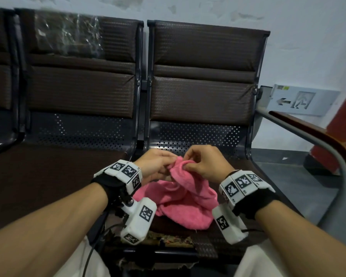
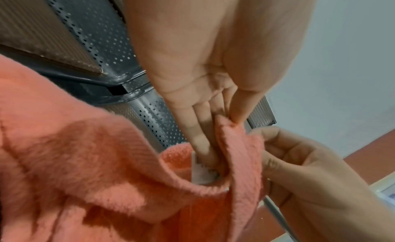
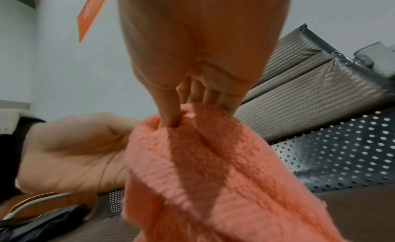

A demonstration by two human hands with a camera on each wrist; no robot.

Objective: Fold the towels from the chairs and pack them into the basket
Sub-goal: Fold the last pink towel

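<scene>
Pretty sure we're in a public waiting area or corridor: a row of linked chairs with brown padded backs and perforated metal frames. Right of the chairs, low on the scuffed, peeling wall, we see an emergency exit sign with an arrow.

Head view looks down over both forearms at the chairs; wrist views look close along the fingers; all share the pink towel.

One pink towel, two hands, left and right, three brown chairs, one exit sign.
</scene>
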